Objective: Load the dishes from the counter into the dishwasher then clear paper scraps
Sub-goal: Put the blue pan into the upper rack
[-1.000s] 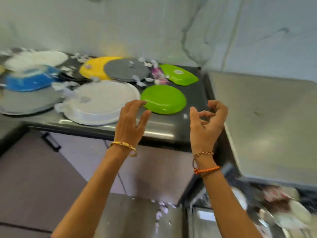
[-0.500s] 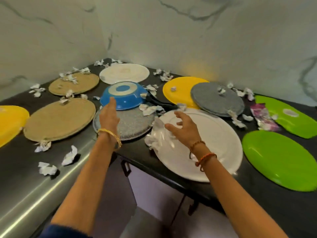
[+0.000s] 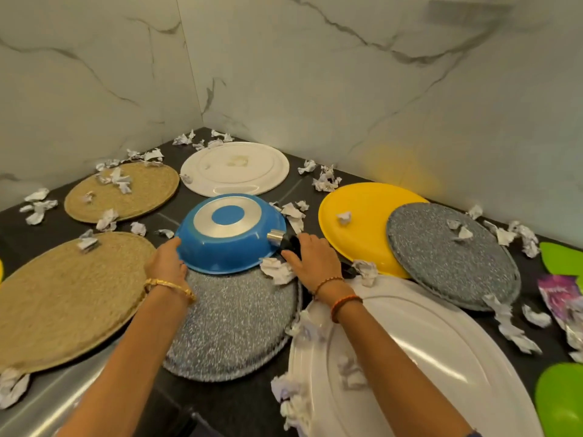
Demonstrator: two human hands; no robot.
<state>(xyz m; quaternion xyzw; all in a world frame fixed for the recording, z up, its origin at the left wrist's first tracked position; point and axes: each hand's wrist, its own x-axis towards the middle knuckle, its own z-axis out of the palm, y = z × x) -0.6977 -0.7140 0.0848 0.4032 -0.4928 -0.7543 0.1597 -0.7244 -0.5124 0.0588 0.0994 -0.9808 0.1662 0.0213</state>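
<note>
An upside-down blue frying pan [image 3: 230, 244] lies on a speckled grey plate [image 3: 233, 326] in the middle of the black counter [image 3: 249, 408]. My left hand [image 3: 167, 263] holds the pan's left rim. My right hand [image 3: 310, 257] grips its black handle. Around it lie a big white platter [image 3: 419, 367], a yellow plate [image 3: 362, 216], a second speckled grey plate [image 3: 451, 263], a white plate [image 3: 235, 168], two woven mats [image 3: 63, 294] and green plates [image 3: 560, 402]. Crumpled paper scraps [image 3: 277, 271] are scattered everywhere.
Marble walls meet in a corner behind the counter. A purple wrapper [image 3: 558, 294] lies at the right edge. A steel strip [image 3: 47, 402] runs along the counter's front left. Dishes overlap, leaving little bare counter.
The view moved left from the dishwasher side to the counter corner. Both hands reached forward; the left one went to the blue pan's rim and the right one closed on its handle.
</note>
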